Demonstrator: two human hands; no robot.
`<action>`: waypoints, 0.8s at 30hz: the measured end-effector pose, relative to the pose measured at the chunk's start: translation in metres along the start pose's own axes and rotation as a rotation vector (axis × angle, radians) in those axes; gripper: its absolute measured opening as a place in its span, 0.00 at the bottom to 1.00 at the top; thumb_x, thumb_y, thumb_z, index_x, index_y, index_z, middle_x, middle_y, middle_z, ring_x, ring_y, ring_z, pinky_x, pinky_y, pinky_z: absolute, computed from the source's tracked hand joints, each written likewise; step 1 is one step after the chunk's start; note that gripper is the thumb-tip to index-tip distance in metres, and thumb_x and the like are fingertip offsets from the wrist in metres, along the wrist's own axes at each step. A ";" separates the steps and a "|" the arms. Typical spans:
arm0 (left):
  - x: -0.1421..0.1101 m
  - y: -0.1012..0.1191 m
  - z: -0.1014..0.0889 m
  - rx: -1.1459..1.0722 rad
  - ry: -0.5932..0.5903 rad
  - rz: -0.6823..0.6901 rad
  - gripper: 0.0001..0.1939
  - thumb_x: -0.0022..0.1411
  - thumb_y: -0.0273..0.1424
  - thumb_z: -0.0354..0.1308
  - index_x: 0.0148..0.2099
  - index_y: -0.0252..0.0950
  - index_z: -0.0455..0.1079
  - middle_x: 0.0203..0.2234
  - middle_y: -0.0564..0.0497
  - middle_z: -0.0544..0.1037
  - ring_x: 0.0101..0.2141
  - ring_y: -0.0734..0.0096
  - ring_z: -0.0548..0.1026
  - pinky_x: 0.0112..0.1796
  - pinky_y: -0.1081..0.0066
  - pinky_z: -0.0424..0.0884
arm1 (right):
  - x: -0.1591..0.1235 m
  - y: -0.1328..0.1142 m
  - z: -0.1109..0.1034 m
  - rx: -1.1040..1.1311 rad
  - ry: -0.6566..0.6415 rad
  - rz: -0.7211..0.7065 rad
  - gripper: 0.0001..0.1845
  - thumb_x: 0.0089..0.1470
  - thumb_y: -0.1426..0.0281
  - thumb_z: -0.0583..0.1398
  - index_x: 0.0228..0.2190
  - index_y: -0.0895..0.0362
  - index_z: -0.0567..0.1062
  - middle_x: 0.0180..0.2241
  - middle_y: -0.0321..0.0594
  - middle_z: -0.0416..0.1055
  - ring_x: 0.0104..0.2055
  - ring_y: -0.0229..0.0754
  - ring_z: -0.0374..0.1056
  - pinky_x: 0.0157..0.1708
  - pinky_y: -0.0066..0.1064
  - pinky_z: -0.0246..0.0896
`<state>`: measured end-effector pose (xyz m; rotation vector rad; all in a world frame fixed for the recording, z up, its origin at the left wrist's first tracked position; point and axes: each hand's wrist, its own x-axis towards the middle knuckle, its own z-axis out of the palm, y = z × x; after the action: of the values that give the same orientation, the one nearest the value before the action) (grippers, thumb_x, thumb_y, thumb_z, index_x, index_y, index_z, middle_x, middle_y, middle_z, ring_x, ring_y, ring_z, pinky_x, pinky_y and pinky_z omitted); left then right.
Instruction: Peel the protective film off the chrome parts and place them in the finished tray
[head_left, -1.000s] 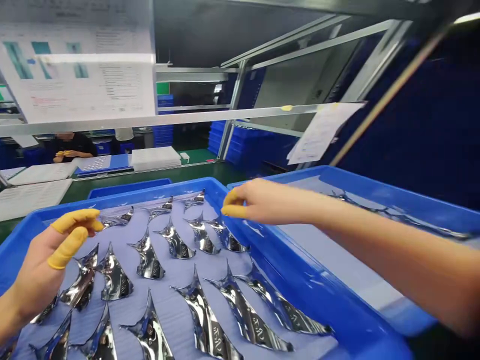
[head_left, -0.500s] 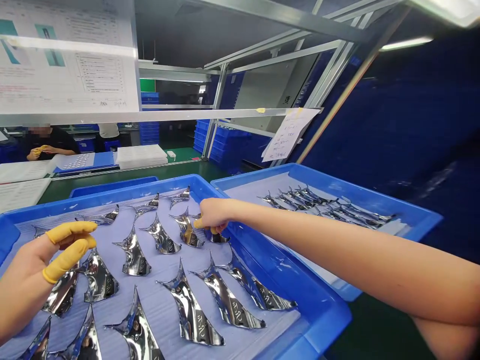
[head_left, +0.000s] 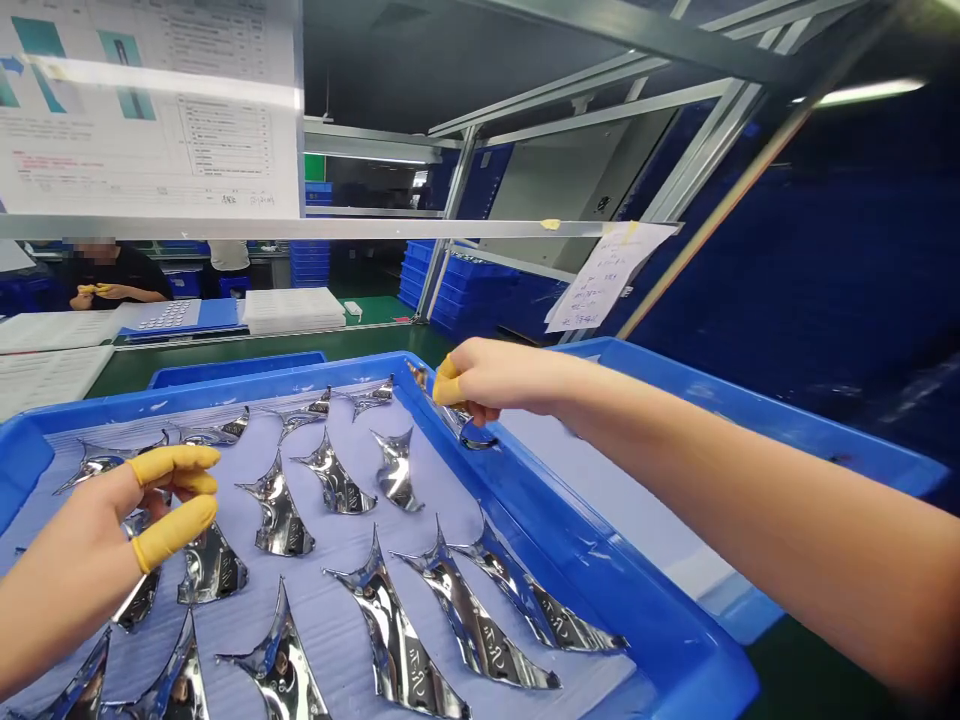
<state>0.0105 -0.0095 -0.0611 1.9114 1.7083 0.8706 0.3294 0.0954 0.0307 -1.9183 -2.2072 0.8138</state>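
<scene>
My right hand [head_left: 499,375], with yellow finger cots, grips a shiny chrome trim piece [head_left: 457,425] over the right wall of the near blue tray [head_left: 600,570]. Its fingers partly cover the piece. My left hand [head_left: 112,525], also in yellow cots, hovers over the tray's left side, thumb and fingers apart, nothing between them. Rows of pointed, curved chrome pieces lie on the tray's pale liner, several showing reflections. Closest to my right hand lies one chrome piece [head_left: 397,470]; another chrome piece [head_left: 214,565] is partly behind my left hand.
A second blue tray [head_left: 772,415] stands to the right, partly hidden by my right arm. Above runs a metal rail [head_left: 375,229] with a hanging paper [head_left: 611,275] and an instruction sheet [head_left: 150,110]. Across the bench sits a person [head_left: 116,275], near paper stacks [head_left: 292,310].
My right hand has lifted a chrome piece from the back right of the near tray and moved up and right. The neighbouring piece now lies turned. The view has shifted slightly.
</scene>
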 end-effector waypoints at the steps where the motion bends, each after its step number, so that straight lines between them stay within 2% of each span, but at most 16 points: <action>1: -0.002 0.005 0.002 -0.005 -0.020 -0.027 0.27 0.52 0.49 0.53 0.53 0.49 0.57 0.44 0.55 0.68 0.41 0.67 0.68 0.44 0.59 0.66 | -0.009 -0.006 0.003 0.068 0.006 -0.104 0.05 0.48 0.75 0.53 0.23 0.65 0.64 0.20 0.38 0.59 0.21 0.30 0.58 0.21 0.22 0.56; 3: -0.008 0.019 0.007 0.033 0.005 -0.009 0.28 0.52 0.50 0.53 0.54 0.50 0.56 0.46 0.55 0.67 0.43 0.67 0.67 0.45 0.57 0.66 | -0.024 -0.020 0.022 0.235 -0.076 -0.354 0.08 0.52 0.71 0.53 0.28 0.65 0.65 0.25 0.39 0.62 0.25 0.29 0.59 0.27 0.22 0.58; 4: -0.013 0.027 0.010 0.059 0.011 0.060 0.30 0.51 0.49 0.54 0.55 0.51 0.55 0.46 0.55 0.67 0.43 0.68 0.67 0.44 0.59 0.67 | -0.029 -0.026 0.037 0.380 -0.173 -0.518 0.09 0.52 0.71 0.53 0.27 0.65 0.64 0.25 0.41 0.63 0.25 0.31 0.58 0.27 0.23 0.57; 5: -0.018 0.035 0.013 0.085 0.011 0.141 0.32 0.51 0.47 0.56 0.57 0.51 0.52 0.47 0.54 0.67 0.45 0.68 0.67 0.44 0.61 0.68 | -0.034 -0.032 0.052 0.503 -0.288 -0.615 0.12 0.53 0.67 0.53 0.30 0.66 0.64 0.28 0.44 0.64 0.29 0.33 0.60 0.31 0.26 0.59; 6: -0.023 0.044 0.016 0.082 -0.013 0.220 0.34 0.50 0.44 0.58 0.58 0.49 0.51 0.48 0.54 0.66 0.45 0.69 0.67 0.43 0.64 0.68 | -0.038 -0.036 0.067 0.546 -0.345 -0.666 0.14 0.52 0.65 0.53 0.29 0.66 0.64 0.28 0.45 0.65 0.30 0.35 0.61 0.33 0.29 0.59; 7: -0.026 0.051 0.018 0.056 -0.030 0.280 0.37 0.47 0.41 0.60 0.58 0.45 0.51 0.46 0.52 0.67 0.44 0.69 0.68 0.41 0.68 0.70 | -0.040 -0.039 0.081 0.558 -0.346 -0.701 0.14 0.52 0.64 0.54 0.30 0.66 0.65 0.29 0.45 0.65 0.30 0.35 0.61 0.34 0.30 0.59; 9: -0.032 0.061 0.021 -0.004 -0.110 0.293 0.32 0.45 0.32 0.60 0.54 0.39 0.57 0.38 0.52 0.70 0.38 0.70 0.69 0.36 0.72 0.70 | -0.041 -0.044 0.099 0.542 -0.334 -0.787 0.14 0.52 0.64 0.55 0.31 0.66 0.67 0.29 0.43 0.64 0.31 0.34 0.60 0.36 0.29 0.59; 12: -0.035 0.062 0.024 -0.029 -0.168 0.286 0.22 0.43 0.27 0.58 0.44 0.40 0.65 0.32 0.56 0.70 0.32 0.74 0.68 0.35 0.73 0.67 | -0.039 -0.047 0.107 0.504 -0.310 -0.844 0.18 0.51 0.60 0.56 0.34 0.64 0.69 0.27 0.42 0.64 0.32 0.35 0.60 0.36 0.27 0.59; 14: -0.035 0.056 0.028 -0.025 -0.194 0.304 0.20 0.45 0.29 0.59 0.43 0.41 0.66 0.32 0.56 0.70 0.31 0.75 0.68 0.35 0.73 0.65 | -0.040 -0.048 0.105 0.483 -0.291 -0.836 0.20 0.50 0.58 0.57 0.34 0.64 0.70 0.25 0.41 0.63 0.32 0.35 0.61 0.36 0.26 0.60; 18: -0.036 0.039 0.040 0.001 -0.232 0.350 0.22 0.45 0.41 0.61 0.42 0.38 0.67 0.26 0.53 0.68 0.27 0.73 0.64 0.29 0.72 0.63 | -0.048 -0.044 0.101 0.434 -0.246 -0.826 0.21 0.50 0.56 0.56 0.34 0.63 0.71 0.24 0.41 0.63 0.33 0.35 0.60 0.36 0.25 0.60; 21: -0.038 0.032 0.045 0.011 -0.238 0.373 0.22 0.45 0.44 0.61 0.42 0.39 0.66 0.26 0.53 0.67 0.26 0.73 0.64 0.29 0.72 0.62 | -0.054 -0.040 0.103 0.402 -0.234 -0.834 0.18 0.50 0.59 0.56 0.34 0.63 0.70 0.24 0.41 0.63 0.32 0.35 0.61 0.36 0.23 0.59; 24: -0.040 0.031 0.046 0.010 -0.211 0.390 0.22 0.50 0.45 0.57 0.44 0.38 0.65 0.27 0.53 0.68 0.27 0.73 0.64 0.29 0.73 0.62 | -0.057 -0.036 0.105 0.357 -0.274 -0.856 0.14 0.51 0.64 0.55 0.32 0.64 0.70 0.25 0.41 0.65 0.32 0.34 0.61 0.33 0.22 0.60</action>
<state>0.0627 -0.0489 -0.0794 2.2951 1.2424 0.7580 0.2648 0.0052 -0.0273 -0.6126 -2.4536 1.2025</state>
